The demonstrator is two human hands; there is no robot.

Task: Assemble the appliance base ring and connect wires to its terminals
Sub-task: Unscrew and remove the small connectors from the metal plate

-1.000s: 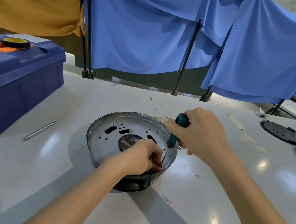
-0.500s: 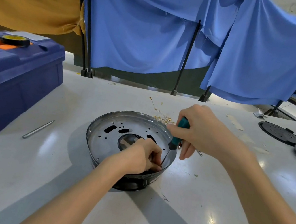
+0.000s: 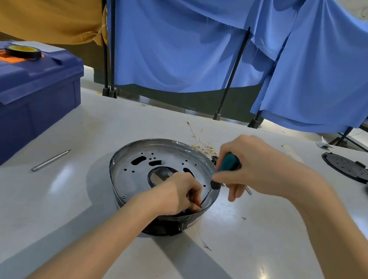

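At the middle of a glossy white table [image 3: 51,220], a round grey metal appliance base with a perforated plate and black underside [image 3: 147,169] sits flat, and the work is at its near-right rim. The left hand [image 3: 176,196] reaches inside that rim, its grip curled tight and pinched on a small part. This is probably a screw or wire end being steadied at a terminal, but it is too small and too covered to name.

The right hand [image 3: 259,169] has its grip closed round the handle of a teal-and-black screwdriver [image 3: 228,165]. The thin shaft slants down and left so the tip meets the left fingertips, which suggests one hand locates the fastener while the other drives it. The tip, the terminal and any wires there are hidden behind the left knuckles.

Thin yellowish strands [image 3: 197,145] lie scattered just beyond the far rim of the base. They may be wire offcuts, though they are too fine to be sure. A slim silver metal rod [image 3: 51,160] lies to the left, between the base and a large dark-blue plastic toolbox [image 3: 21,100]. The toolbox carries a black-and-yellow tape roll [image 3: 23,52] on its lid and is cut off by the left edge. Two black round plastic discs [image 3: 347,167] lie well apart at the right, the nearer one clipped by the frame. Blue cloth drapes [image 3: 180,43] close off the background.
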